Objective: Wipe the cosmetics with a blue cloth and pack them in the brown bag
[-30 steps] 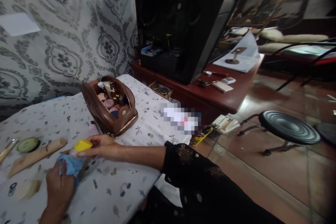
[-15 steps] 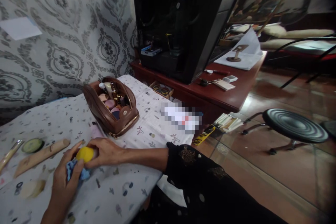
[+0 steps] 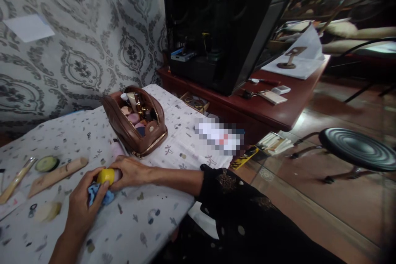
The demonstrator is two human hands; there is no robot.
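Over the near edge of the patterned cloth, my two hands meet at a small container with a yellow lid [image 3: 105, 176]. My right hand [image 3: 132, 172] grips its pale end with closed fingers. My left hand [image 3: 81, 200] is wrapped round a crumpled blue cloth [image 3: 101, 194], which it presses to the yellow lid. Just beyond the hands, a pink tube [image 3: 116, 147] lies beside a brown makeup bag [image 3: 123, 132]. The bag stands unzipped, with several cosmetics inside. Left of my hands lie a beige tube [image 3: 57, 176], a round green-topped container [image 3: 47, 164] and a cream-coloured round item [image 3: 48, 211].
A slim gold-toned item [image 3: 17, 181] lies at the table's far left. A large black television [image 3: 216, 29] stands on a red-brown wooden desk [image 3: 278, 113] behind the cloth-covered table [image 3: 145, 227]. On the tiled floor to the right is a black round stool [image 3: 355, 148].
The view has shifted slightly left, so everything sits further right in the picture. Both hands keep their hold on the yellow-lidded container and blue cloth, with a slight shift of the fingers.
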